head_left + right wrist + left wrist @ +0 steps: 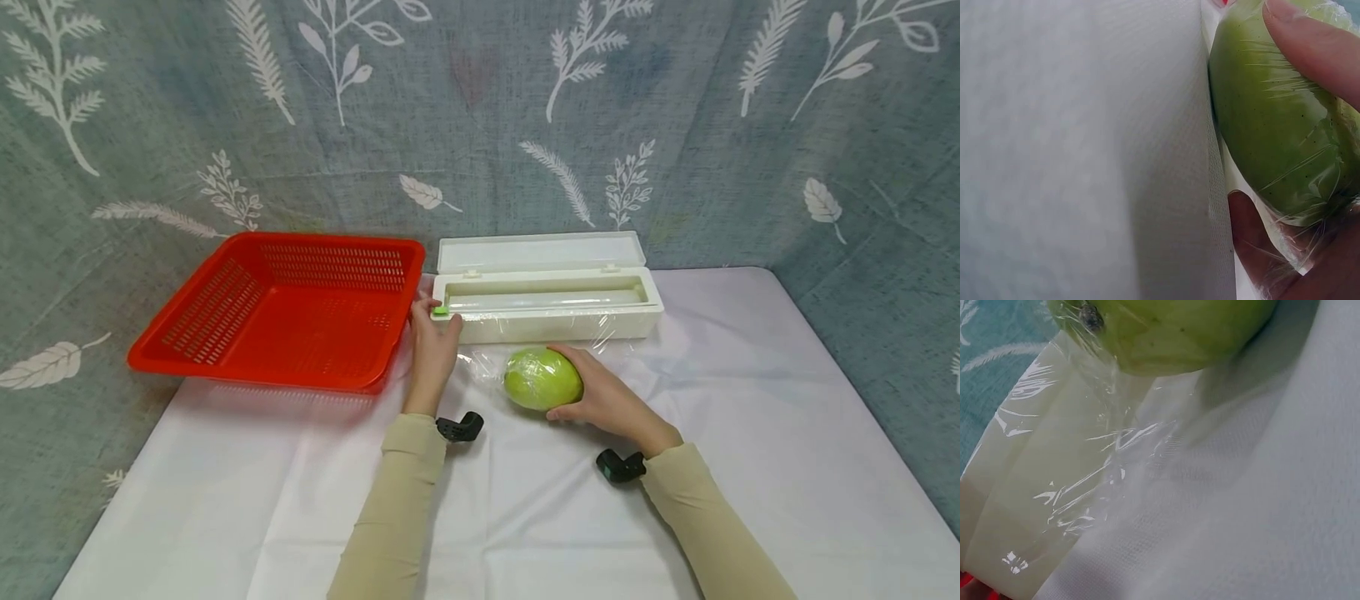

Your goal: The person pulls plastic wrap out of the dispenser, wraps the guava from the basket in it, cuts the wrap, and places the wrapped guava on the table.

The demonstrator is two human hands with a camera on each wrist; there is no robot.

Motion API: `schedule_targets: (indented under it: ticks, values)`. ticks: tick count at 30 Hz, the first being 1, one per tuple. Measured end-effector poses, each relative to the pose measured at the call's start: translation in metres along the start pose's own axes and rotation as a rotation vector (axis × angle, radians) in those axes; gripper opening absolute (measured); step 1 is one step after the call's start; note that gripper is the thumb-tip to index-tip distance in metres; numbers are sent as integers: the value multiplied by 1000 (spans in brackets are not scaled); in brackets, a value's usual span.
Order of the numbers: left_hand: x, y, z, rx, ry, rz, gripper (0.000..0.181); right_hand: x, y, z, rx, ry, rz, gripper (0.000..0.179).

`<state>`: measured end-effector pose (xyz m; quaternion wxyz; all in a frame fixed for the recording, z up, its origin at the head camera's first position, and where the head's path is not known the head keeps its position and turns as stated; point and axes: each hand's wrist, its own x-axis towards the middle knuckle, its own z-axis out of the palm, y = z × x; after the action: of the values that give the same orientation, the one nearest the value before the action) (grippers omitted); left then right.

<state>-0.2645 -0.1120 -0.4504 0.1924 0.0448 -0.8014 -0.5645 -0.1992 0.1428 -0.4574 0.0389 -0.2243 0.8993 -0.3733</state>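
Observation:
A smooth green mango (543, 379) sits in front of a white cling film dispenser (555, 325), with clear film (1116, 437) wrapped over it and running on to the dispenser. My right hand (603, 396) grips the mango from its right side, and the right wrist view shows the thumb (1316, 53) lying across the wrapped skin. At the dispenser's left end my left hand (433, 350) holds the corner, its fingertips right at a small green slider (441, 311). The dispenser's lid (540, 252) stands raised, showing the film roll (547, 300) inside.
A red plastic basket (300, 387) with slotted sides is close to the left of the dispenser and my left hand. White cloth (525, 517) covers the table. Patterned grey-green fabric (480, 167) hangs behind and along the sides.

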Motion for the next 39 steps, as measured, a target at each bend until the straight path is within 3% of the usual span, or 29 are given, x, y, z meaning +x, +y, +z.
schedule_targets:
  ticks: [5, 10, 12, 17, 23, 26, 39]
  values:
    - [-1, 3, 5, -35, -4, -61, 41, 0, 2, -1, 11, 15, 7, 96]
    - [-2, 0, 7, -116, 35, -169, 45, 0, 4, 2, 26, 2, 18, 96]
    - [-3, -1, 6, -149, 41, -184, 45, 0, 4, 3, 30, 5, 20, 96]
    - [-4, -3, 9, -163, 62, -97, 37, 0, 3, 2, 29, 14, 22, 96]
    - [-7, -4, 10, -102, 94, 14, 30, 0, 3, 2, 35, 8, 20, 95]
    - [-8, -5, 9, -76, 87, 26, 27, 1, 3, 2, 35, 10, 17, 96]
    - [-8, -5, 8, -111, 95, 38, 24, 0, 2, 4, 31, 15, 32, 94]
